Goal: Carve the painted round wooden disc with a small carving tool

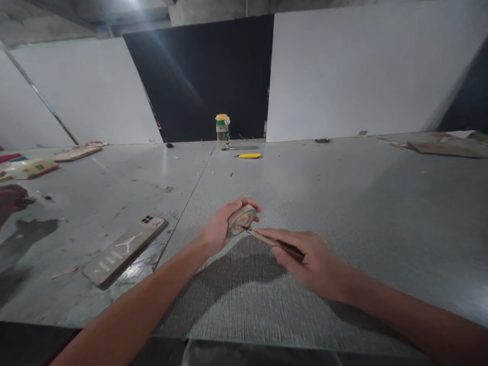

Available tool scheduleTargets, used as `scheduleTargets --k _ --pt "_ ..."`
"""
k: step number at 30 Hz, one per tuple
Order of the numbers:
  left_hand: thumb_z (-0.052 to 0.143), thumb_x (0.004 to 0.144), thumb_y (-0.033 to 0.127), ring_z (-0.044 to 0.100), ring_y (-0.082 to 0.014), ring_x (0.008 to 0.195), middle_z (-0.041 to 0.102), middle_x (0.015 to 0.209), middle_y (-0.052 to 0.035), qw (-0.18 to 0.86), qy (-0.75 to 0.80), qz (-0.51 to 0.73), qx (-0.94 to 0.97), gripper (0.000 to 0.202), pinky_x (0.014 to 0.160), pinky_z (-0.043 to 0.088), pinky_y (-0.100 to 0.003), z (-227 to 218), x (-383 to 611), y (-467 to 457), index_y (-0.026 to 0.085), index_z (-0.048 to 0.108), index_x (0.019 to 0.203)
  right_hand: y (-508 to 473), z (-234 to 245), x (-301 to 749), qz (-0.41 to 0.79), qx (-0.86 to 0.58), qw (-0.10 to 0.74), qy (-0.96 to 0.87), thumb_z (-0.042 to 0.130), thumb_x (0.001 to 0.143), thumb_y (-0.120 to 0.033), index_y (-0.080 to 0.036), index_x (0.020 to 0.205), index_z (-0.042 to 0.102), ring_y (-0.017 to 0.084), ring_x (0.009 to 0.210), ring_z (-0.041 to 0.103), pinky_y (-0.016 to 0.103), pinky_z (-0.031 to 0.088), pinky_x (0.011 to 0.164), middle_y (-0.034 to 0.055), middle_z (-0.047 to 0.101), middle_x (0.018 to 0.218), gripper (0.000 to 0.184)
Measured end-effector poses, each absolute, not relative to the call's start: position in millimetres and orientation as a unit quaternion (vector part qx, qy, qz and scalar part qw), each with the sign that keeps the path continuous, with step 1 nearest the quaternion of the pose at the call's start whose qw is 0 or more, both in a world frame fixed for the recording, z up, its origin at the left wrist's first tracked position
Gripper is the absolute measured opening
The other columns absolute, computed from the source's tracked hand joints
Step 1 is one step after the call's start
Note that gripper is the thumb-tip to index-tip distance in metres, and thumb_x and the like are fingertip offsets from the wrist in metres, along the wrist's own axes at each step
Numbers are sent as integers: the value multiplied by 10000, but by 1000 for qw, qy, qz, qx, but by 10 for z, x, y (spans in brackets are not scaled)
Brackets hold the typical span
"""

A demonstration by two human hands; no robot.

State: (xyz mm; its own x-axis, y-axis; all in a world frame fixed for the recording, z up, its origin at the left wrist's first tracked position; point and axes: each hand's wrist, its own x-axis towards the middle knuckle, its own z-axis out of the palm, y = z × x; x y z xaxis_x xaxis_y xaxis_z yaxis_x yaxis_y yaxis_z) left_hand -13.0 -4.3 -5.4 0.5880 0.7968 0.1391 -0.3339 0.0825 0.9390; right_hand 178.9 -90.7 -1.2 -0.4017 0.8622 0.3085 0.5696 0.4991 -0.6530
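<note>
the fingers of the right hand (305, 256) grip the tool (263, 237) like a pen, its long axis slanting up and left to the face of the disc (243, 218) (tip touching or nearly so, hard to tell). the left hand (219, 229), nearer, has its fingers closed round the disc, tilted over the table (362, 213): pale wood, roundish, teal-edged
</note>
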Motion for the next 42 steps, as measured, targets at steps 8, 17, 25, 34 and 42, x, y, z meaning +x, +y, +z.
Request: scheduleTargets --k 8,17,25,34,42 --pt "431 909 390 591 -192 871 604 985 -86 691 231 378 571 319 758 458 -307 -84 -94 -51 159 648 938 -902 -35 1811 197 -450 314 -812 474 890 -162 -205 1276 608 117 620 637 215 463 562 59 732 1082 410" --pt "394 916 471 587 -154 741 626 922 -83 605 252 449 607 397 723 479 -295 -156 -68 -68 153 621 986 -912 -13 1825 189 -459 299 -815 474 883 -170 -227 1313 577 62 386 451 203 338 424 58 750 1004 446" --pt "412 894 504 593 -176 775 632 901 -84 606 253 465 593 412 732 488 -312 -139 -44 -88 156 626 953 -913 -36 1843 197 -459 300 -813 463 882 -171 -253 1318 571 80 426 533 210 391 446 42 744 1045 457" --pt "391 894 513 540 -162 746 592 897 -70 595 273 442 612 408 736 436 -304 -130 -45 -129 168 592 973 -905 -21 1823 235 -445 321 -802 471 875 -135 -240 1295 590 198 910 688 295 523 752 52 679 1203 450" --pt "346 893 514 461 -172 784 514 933 -66 590 277 395 648 424 758 375 -308 -134 -58 -175 175 571 1014 -872 -81 1822 284 -447 325 -784 456 911 -174 -218 1275 598 165 755 660 263 492 626 77 708 1098 393"
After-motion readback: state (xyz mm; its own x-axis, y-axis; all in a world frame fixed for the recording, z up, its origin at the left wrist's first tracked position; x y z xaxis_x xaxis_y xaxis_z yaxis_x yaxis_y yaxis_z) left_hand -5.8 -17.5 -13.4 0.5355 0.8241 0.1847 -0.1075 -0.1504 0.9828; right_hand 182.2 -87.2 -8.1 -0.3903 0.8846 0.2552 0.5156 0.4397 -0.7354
